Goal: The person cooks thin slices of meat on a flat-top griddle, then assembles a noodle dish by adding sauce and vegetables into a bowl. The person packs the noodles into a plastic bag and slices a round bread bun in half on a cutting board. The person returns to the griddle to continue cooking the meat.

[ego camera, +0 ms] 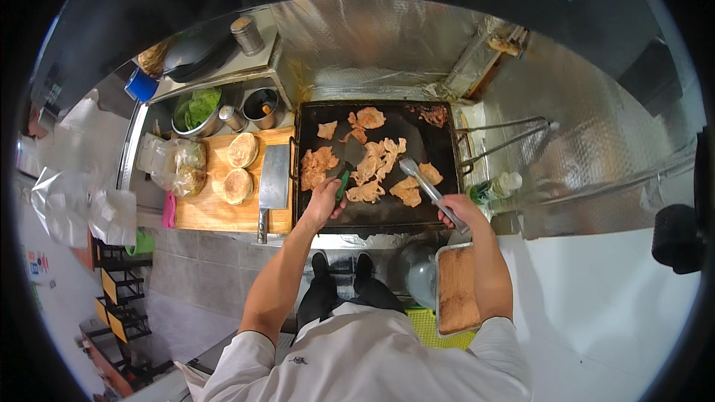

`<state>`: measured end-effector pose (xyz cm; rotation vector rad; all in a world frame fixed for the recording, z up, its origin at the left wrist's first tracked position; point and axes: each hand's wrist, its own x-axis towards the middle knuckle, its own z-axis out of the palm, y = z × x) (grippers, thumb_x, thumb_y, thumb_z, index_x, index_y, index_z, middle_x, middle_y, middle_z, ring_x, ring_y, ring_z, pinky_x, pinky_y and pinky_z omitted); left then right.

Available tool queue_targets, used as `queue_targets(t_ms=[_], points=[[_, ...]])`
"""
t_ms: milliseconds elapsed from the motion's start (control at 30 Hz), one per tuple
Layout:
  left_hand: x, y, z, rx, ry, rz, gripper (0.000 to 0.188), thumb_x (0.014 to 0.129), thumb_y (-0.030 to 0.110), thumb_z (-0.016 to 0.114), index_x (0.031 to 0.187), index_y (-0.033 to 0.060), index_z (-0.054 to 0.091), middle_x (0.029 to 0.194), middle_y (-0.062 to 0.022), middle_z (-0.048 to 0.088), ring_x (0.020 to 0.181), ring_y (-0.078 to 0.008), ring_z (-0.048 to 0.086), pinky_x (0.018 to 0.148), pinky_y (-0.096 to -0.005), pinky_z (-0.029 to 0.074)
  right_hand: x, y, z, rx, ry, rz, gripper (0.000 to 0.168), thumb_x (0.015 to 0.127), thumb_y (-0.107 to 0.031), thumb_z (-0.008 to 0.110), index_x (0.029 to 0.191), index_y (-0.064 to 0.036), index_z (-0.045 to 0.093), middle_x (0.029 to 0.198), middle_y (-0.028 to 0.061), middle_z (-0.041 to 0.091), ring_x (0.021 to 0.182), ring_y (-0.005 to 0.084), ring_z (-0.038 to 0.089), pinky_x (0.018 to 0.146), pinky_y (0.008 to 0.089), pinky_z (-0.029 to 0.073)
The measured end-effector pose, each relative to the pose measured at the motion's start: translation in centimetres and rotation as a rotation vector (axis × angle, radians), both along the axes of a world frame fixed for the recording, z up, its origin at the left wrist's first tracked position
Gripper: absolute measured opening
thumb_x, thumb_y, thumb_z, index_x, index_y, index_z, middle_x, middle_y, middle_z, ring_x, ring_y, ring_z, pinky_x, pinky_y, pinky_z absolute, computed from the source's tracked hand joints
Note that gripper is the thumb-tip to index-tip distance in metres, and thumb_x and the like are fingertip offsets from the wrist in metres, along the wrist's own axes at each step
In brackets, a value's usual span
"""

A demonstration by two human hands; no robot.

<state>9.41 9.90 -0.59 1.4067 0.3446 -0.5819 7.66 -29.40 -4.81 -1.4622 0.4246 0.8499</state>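
Before me lies a black griddle (pixel 357 223) with several pieces of thin meat (pixel 380 161) spread over it. My left hand (pixel 325 201) grips a green-handled tool (pixel 343 183) at the griddle's left part; its blade or head is hard to make out. My right hand (pixel 460 209) holds metal tongs (pixel 427 182), whose tips are near the meat pieces at the right. Darker meat bits (pixel 434 116) lie in the far right corner. Left of the griddle, a cleaver (pixel 275 178) rests on a wooden cutting board (pixel 209 213) beside two round flatbreads (pixel 243 150).
Behind the board stand a bowl of lettuce (pixel 202 107), a shaker (pixel 231 118) and a metal pot (pixel 262 107). Bagged food (pixel 190 170) is at the board's left. A bottle (pixel 494 188) and wire handle (pixel 503 134) lie right of the griddle. A brown-filled tray (pixel 457 290) is below.
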Motion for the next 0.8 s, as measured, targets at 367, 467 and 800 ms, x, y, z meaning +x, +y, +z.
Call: queue_targets(t_ms=[367, 467, 800], points=[[-0.7, 1.7, 0.9, 0.085, -0.005, -0.033, 0.035, 0.099, 0.027, 0.043, 0.122, 0.0025, 0.051, 0.063, -0.0060, 0.053, 0.043, -0.0123, 0.042, 0.040, -0.0268, 0.031, 1.9, 8.5, -0.8, -0.193, -0.442, 0.074, 0.021, 0.097, -0.016, 0.052, 0.095, 0.000, 0.066, 0.070, 0.0054, 0.065, 0.056, 0.0104, 0.059, 0.054, 0.0254, 0.048], [-1.2, 2.4, 1.9, 0.043, -0.018, 0.015, 0.034, 0.099, 0.027, 0.043, 0.120, 0.0021, 0.051, 0.061, -0.0059, 0.052, 0.041, -0.0120, 0.042, 0.039, -0.0260, 0.030, 1.2, 7.5, 2.3, -0.400, -0.608, 0.083, 0.020, 0.095, -0.016, 0.053, 0.096, 0.000, 0.065, 0.070, 0.0072, 0.065, 0.057, 0.0160, 0.060, 0.055, 0.0293, 0.049], [-3.4, 2.3, 3.7, 0.025, -0.016, 0.006, 0.031, 0.099, 0.025, 0.042, 0.118, 0.0026, 0.051, 0.061, -0.0066, 0.052, 0.042, -0.0123, 0.041, 0.039, -0.0265, 0.029, -3.6, 11.0, 5.3, -1.082, -1.193, 0.359, 0.020, 0.087, -0.015, 0.059, 0.101, -0.002, 0.061, 0.078, 0.0136, 0.066, 0.072, 0.0314, 0.067, 0.061, 0.0431, 0.054]])
